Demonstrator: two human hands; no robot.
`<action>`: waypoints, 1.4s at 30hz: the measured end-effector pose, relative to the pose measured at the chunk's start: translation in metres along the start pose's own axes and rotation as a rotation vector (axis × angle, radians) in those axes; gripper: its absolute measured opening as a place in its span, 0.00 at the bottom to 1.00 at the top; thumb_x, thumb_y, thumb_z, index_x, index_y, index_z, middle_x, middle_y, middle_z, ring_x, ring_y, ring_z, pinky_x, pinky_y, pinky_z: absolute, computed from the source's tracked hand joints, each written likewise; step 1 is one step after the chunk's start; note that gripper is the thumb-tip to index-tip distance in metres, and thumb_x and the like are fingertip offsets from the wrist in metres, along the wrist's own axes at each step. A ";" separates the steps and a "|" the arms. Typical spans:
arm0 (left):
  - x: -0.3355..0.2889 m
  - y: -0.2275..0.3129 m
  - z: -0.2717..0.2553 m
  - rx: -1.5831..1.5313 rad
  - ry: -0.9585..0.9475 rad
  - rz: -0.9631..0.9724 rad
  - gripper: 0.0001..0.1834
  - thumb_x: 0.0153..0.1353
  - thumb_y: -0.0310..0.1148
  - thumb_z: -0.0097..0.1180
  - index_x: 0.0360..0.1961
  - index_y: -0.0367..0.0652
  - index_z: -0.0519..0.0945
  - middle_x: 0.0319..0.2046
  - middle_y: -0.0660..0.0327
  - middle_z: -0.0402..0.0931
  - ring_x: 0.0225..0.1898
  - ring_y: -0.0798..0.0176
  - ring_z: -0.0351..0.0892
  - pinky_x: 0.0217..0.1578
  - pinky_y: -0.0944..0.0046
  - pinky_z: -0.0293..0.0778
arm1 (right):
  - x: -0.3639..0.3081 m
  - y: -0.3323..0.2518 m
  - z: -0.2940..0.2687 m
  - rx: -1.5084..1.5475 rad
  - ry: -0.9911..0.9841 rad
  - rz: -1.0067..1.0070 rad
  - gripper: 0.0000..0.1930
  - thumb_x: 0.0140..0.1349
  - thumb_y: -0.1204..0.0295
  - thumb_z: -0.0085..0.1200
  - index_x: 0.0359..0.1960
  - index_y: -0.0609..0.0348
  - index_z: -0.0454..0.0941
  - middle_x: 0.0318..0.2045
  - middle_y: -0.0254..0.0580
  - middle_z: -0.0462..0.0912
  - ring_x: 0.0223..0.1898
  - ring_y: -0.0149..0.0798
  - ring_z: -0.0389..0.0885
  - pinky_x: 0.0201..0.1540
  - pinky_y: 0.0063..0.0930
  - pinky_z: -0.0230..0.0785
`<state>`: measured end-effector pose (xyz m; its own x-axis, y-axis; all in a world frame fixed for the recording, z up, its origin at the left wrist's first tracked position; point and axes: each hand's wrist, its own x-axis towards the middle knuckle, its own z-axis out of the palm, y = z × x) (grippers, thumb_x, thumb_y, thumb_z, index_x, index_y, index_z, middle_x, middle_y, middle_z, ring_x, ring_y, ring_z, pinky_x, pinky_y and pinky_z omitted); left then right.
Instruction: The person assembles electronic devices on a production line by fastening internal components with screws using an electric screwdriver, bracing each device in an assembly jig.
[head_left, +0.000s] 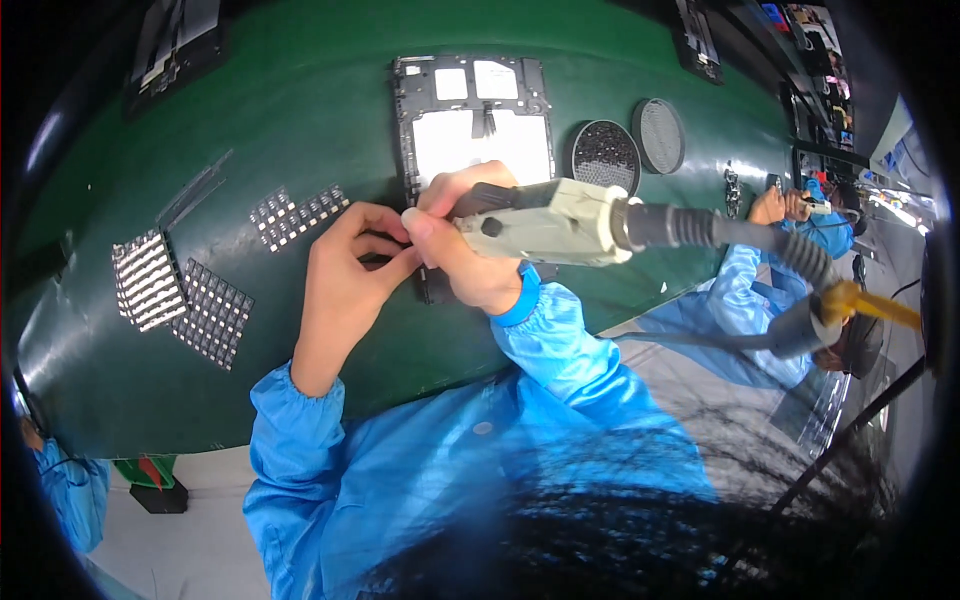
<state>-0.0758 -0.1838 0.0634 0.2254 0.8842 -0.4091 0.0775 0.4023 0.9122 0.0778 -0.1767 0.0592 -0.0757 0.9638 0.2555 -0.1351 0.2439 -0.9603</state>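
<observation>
Two bare hands are seen close together over a green desk [300, 110], each coming out of a bright blue sleeve with an elastic cuff. The right hand [465, 235] is wrapped shut around the handle of a pale grey electric screwdriver [545, 222], whose body lies nearly level and points toward the left; a ribbed dark cable [740, 235] runs from its rear end off to the right, down to a yellow fitting [865, 300]. The tool's tip is hidden between the two hands, so what it touches cannot be told. The left hand [355, 255] is curled, its fingertips pinched together just beside the right thumb; the grip is closed, but whether anything small is held in it cannot be told.

Directly behind the hands a dark rectangular device frame [470, 110] lies flat on the desk, with pale panels showing inside it; its near edge is covered by the hands. To the right of the frame two round dishes are set: a dark one with fine specks inside [605, 157] and, just beside it, a grey meshed one [660, 135] tilted on edge. To the left, well apart from the hands, several flat gridded sheets of small pieces [180, 295] are spread on the desk, with a smaller pair [298, 215] nearer the left hand. At the far right another person in a blue coat [800, 225] is bent over the same desk.
</observation>
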 end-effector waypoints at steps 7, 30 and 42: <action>0.001 -0.001 0.002 0.036 0.016 -0.065 0.15 0.54 0.24 0.69 0.40 0.37 0.76 0.37 0.63 0.78 0.35 0.73 0.81 0.34 0.72 0.75 | -0.005 -0.029 -0.068 -0.031 0.536 -0.238 0.21 0.57 0.78 0.56 0.53 0.52 0.67 0.20 0.32 0.68 0.13 0.28 0.63 0.14 0.24 0.59; 0.002 0.000 0.011 0.089 0.077 -0.106 0.17 0.53 0.19 0.68 0.42 0.37 0.76 0.37 0.62 0.78 0.35 0.74 0.81 0.34 0.76 0.75 | -0.017 -0.011 -0.162 -0.018 0.650 -0.268 0.18 0.60 0.79 0.53 0.52 0.57 0.68 0.17 0.30 0.62 0.11 0.27 0.58 0.12 0.23 0.51; 0.002 0.003 0.006 0.080 0.060 -0.111 0.17 0.53 0.21 0.69 0.42 0.37 0.77 0.37 0.63 0.78 0.36 0.73 0.81 0.34 0.75 0.75 | -0.016 -0.008 -0.162 0.024 0.535 -0.222 0.15 0.56 0.85 0.55 0.42 0.59 0.66 0.22 0.39 0.68 0.13 0.29 0.63 0.14 0.26 0.61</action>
<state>-0.0692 -0.1826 0.0658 0.1533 0.8489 -0.5058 0.1763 0.4801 0.8593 0.2406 -0.1770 0.0450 0.4657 0.8117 0.3524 -0.1134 0.4497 -0.8859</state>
